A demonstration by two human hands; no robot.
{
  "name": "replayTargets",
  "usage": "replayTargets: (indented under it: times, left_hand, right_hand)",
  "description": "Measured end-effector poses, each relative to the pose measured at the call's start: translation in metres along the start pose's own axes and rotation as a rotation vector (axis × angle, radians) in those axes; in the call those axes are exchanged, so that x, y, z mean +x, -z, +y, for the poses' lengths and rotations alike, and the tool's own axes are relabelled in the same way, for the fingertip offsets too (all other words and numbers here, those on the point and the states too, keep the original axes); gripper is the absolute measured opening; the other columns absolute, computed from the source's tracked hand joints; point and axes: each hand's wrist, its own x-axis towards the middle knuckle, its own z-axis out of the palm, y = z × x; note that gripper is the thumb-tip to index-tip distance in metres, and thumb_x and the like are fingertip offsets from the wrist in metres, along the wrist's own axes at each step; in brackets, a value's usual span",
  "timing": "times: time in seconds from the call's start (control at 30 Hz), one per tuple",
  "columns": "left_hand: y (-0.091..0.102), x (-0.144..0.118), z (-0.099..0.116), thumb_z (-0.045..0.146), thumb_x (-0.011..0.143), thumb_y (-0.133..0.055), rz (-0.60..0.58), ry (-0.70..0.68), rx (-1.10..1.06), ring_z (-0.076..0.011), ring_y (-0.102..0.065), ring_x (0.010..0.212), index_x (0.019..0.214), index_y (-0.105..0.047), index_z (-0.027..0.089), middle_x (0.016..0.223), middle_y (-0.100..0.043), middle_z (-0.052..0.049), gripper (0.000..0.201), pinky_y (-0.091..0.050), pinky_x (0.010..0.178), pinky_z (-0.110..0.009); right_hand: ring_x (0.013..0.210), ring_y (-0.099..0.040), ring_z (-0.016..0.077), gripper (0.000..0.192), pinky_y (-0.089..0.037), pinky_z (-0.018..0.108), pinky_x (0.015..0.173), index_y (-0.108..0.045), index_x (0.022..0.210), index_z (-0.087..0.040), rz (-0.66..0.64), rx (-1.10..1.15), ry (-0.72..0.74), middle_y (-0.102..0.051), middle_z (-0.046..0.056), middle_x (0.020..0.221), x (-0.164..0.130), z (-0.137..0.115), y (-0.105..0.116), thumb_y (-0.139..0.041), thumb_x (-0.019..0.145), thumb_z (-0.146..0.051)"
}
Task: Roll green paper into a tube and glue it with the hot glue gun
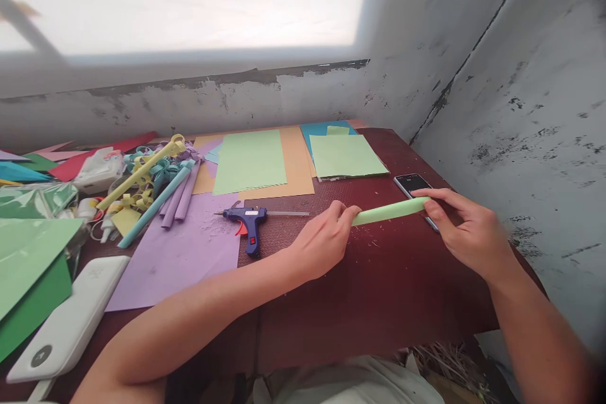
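Observation:
A light green rolled paper tube (391, 210) stretches between my two hands above the dark red table. My left hand (326, 237) is closed on its left end, the fingers bent around the paper. At the other end, my right hand (461, 227) pinches the tube between thumb and fingers. Behind the right fingers lies a phone (411, 183), partly covered by the hand and tube. Left of my left hand, a blue glue gun (253, 225) with a red trigger rests on its side, a clear glue stick poking from its back.
Light green sheets (253, 161) lie on orange paper (300, 164), with another green stack (350, 154) to the right. Rolled purple tubes (181, 199), a yellow tube (137, 173) and a blue tube (156, 205) are heaped at left. A white power bank (71, 315) sits nearer me.

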Motion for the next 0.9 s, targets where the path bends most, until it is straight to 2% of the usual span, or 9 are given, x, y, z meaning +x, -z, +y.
replayTargets:
  times: [0.13, 0.23, 0.33, 0.43, 0.57, 0.67, 0.77, 0.9]
  left_hand:
    - [0.007, -0.008, 0.015, 0.018, 0.106, -0.030, -0.050, -0.027, -0.270, -0.0200, -0.064, 0.094, 0.148, -0.034, 0.019, 0.119, -0.061, -0.009, 0.042, -0.055, 0.085, -0.035]
    - [0.007, -0.011, 0.019, 0.030, 0.110, -0.026, -0.022, -0.059, -0.440, -0.0215, -0.065, 0.104, 0.145, -0.037, 0.018, 0.124, -0.063, -0.012, 0.039, -0.054, 0.092, -0.037]
    - [0.006, -0.011, 0.017, 0.034, 0.110, -0.030, 0.015, -0.090, -0.536, -0.0215, -0.065, 0.106, 0.140, -0.042, 0.018, 0.123, -0.066, -0.012, 0.036, -0.053, 0.092, -0.036]
    - [0.005, -0.011, 0.014, 0.036, 0.110, -0.033, 0.003, -0.100, -0.572, -0.0205, -0.066, 0.096, 0.134, -0.045, 0.019, 0.111, -0.069, -0.010, 0.032, -0.052, 0.084, -0.035]
    - [0.003, -0.011, 0.012, 0.037, 0.108, -0.037, -0.012, -0.099, -0.572, -0.0179, -0.062, 0.081, 0.124, -0.048, 0.020, 0.096, -0.067, -0.005, 0.026, -0.048, 0.074, -0.031]
    - [-0.001, -0.011, 0.011, 0.036, 0.107, -0.040, -0.018, -0.103, -0.564, -0.0165, -0.060, 0.076, 0.115, -0.048, 0.021, 0.089, -0.064, -0.002, 0.018, -0.045, 0.071, -0.029]
    - [-0.006, -0.011, 0.010, 0.036, 0.107, -0.040, -0.022, -0.105, -0.551, -0.0161, -0.060, 0.073, 0.111, -0.046, 0.022, 0.087, -0.062, -0.001, 0.015, -0.043, 0.068, -0.028]
    - [-0.004, -0.011, 0.011, 0.033, 0.107, -0.040, -0.024, -0.097, -0.525, -0.0158, -0.061, 0.074, 0.111, -0.045, 0.022, 0.088, -0.064, -0.001, 0.013, -0.044, 0.068, -0.028]
  right_hand:
    - [0.071, -0.069, 0.0201, 0.028, -0.054, 0.033, 0.063, -0.075, 0.117, -0.030, 0.176, 0.112, -0.052, -0.073, 0.002, 0.083, -0.006, -0.023, 0.003, -0.061, 0.099, -0.047]
    - [0.077, -0.073, 0.0219, 0.023, -0.058, 0.036, 0.067, -0.073, 0.113, -0.030, 0.338, 0.269, -0.051, -0.076, 0.002, 0.089, -0.007, -0.036, 0.001, -0.071, 0.094, -0.041]
    - [0.080, -0.076, 0.0239, 0.016, -0.060, 0.038, 0.068, -0.076, 0.106, -0.030, 0.432, 0.280, 0.020, -0.078, 0.002, 0.089, -0.008, -0.050, 0.002, -0.076, 0.091, -0.035]
    - [0.084, -0.078, 0.0243, 0.022, -0.061, 0.037, 0.066, -0.077, 0.111, -0.032, 0.450, 0.200, 0.163, -0.081, 0.001, 0.095, -0.009, -0.065, 0.005, -0.079, 0.089, -0.028]
    - [0.071, -0.077, 0.0181, 0.035, -0.058, 0.031, 0.054, -0.076, 0.115, -0.036, 0.461, 0.035, 0.423, -0.083, -0.005, 0.095, -0.011, -0.081, 0.008, -0.081, 0.086, -0.017]
    - [0.070, -0.078, 0.0170, 0.043, -0.062, 0.030, 0.060, -0.073, 0.120, -0.037, 0.412, 0.010, 0.561, -0.083, -0.007, 0.098, -0.011, -0.089, 0.005, -0.079, 0.086, -0.012]
    - [0.071, -0.078, 0.0180, 0.043, -0.064, 0.031, 0.065, -0.072, 0.123, -0.036, 0.418, 0.005, 0.588, -0.083, -0.005, 0.100, -0.012, -0.092, 0.003, -0.077, 0.088, -0.012]
    - [0.073, -0.078, 0.0216, 0.024, -0.065, 0.037, 0.067, -0.074, 0.113, -0.038, 0.350, -0.050, 0.428, -0.083, -0.002, 0.101, -0.015, -0.090, 0.003, -0.074, 0.093, -0.026]
